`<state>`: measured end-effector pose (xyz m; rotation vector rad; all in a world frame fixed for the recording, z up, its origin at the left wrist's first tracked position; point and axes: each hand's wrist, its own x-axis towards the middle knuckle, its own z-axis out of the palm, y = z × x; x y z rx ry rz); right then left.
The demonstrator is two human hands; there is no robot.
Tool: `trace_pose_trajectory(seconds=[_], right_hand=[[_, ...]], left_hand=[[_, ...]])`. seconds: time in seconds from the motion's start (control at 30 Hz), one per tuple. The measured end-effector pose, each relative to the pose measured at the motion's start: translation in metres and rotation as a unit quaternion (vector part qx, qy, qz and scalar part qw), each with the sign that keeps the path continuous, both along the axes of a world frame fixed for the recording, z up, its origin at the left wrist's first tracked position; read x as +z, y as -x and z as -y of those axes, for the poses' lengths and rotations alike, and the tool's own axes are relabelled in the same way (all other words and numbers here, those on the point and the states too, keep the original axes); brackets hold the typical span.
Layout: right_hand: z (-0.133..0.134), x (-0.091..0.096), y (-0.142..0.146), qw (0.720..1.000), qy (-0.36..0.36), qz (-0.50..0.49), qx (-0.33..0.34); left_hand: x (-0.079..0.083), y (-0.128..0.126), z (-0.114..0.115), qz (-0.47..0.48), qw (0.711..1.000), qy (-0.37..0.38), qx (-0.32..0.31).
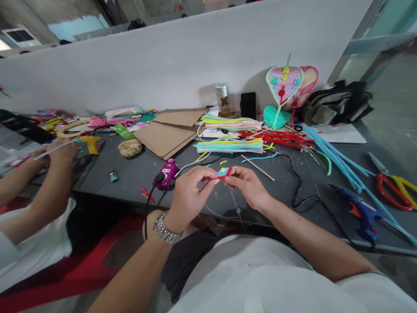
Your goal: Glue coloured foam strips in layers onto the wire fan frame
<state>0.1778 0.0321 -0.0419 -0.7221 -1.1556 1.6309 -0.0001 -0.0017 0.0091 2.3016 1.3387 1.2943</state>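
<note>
My left hand (190, 193) and my right hand (250, 187) meet above the near edge of the dark table. Between their fingertips is a small pipe-cleaner piece (224, 173) in red, light blue and yellow. Both hands are closed in a pinch, the left at its left end and the right at its right end; fingers hide part of it. A short yellow pipe-cleaner bit (223, 162) lies just beyond. Farther back are a bundle of pastel pipe cleaners (230, 146) and a pile of red pipe cleaners (276, 137). A thin stick (258, 168) rests beyond my right hand.
A blue glue gun (361, 213), scissors (395, 191) and blue pipe cleaners (339, 158) lie at right. A purple power socket (166, 174) with cables is at left. Behind stand a heart-shaped fan (285, 84) and a jar (223, 100). Another person's hands (63, 152) work at far left.
</note>
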Motion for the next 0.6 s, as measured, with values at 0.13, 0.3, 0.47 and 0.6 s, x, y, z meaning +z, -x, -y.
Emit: trace_pose_trajectory(seconds=[0.13,0.3,0.47,0.6], right_hand=[[0.0010,0.0010,0.0006,1.000,0.005,-0.005,0.014],[-0.0001,0.0004,-0.0003,1.000,0.004,-0.003,0.021],[-0.0004,0.0001,-0.0010,1.000,0.002,0.001,0.028],[0.0002,-0.0018,0.0010,1.000,0.013,0.003,0.026]], left_hand=[[-0.0001,0.0008,-0.0011,0.100,0.989,0.107,0.022],[0.0011,-0.0032,-0.0015,0.172,0.968,0.177,0.037],[-0.0007,-0.0052,-0.0031,0.205,0.955,0.212,0.040],[-0.0051,-0.0056,-0.0040,0.209,0.952,0.221,0.033]])
